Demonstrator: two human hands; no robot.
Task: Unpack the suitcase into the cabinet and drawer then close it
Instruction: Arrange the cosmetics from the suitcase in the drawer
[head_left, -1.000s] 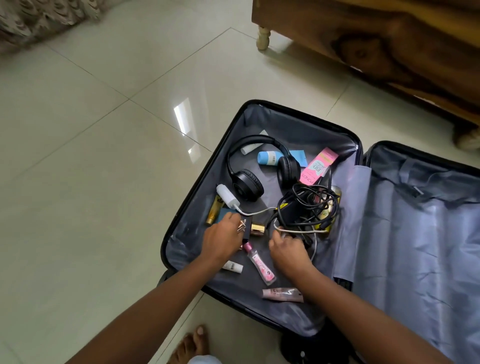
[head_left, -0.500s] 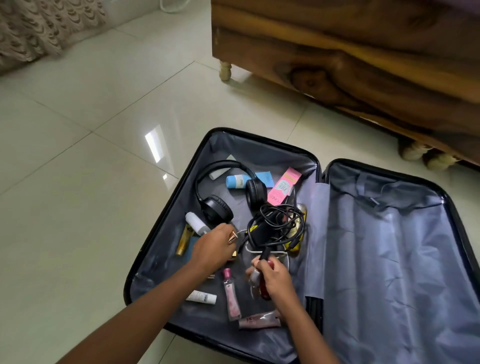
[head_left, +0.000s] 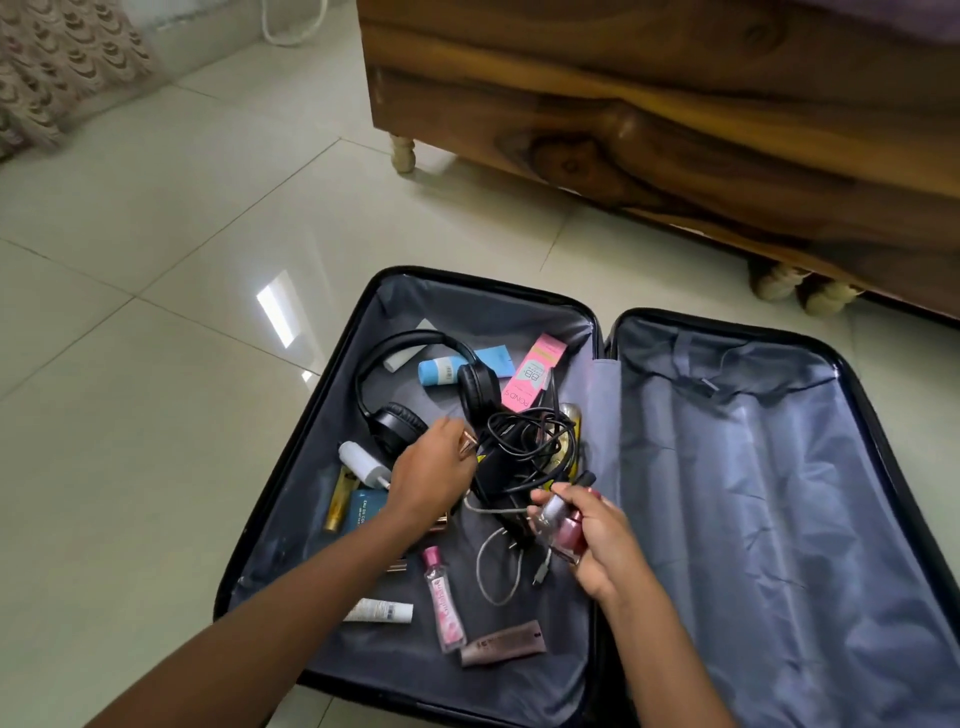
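We are looking down past a large piece of wooden furniture (head_left: 649, 104) at the suitcase (head_left: 753, 493), which is lying wide open on the tiled floor just beside it. Its left half is carrying black headphones (head_left: 395, 426), a tangle of black cables (head_left: 524, 447) and scattered toiletries. Our left hand (head_left: 434, 475) is hovering over the cables, fingers pinching a small rose-gold piece (head_left: 469, 444) (too small to identify), and our right hand (head_left: 602, 540) is curling around a little pink bottle (head_left: 566, 530) above the left half, near the hinge.

Both arms extended forward; left hand (head_left: 431, 478) pinches a gold-tipped item (head_left: 470, 448), right hand (head_left: 602, 545) grips small bottles (head_left: 560, 519).
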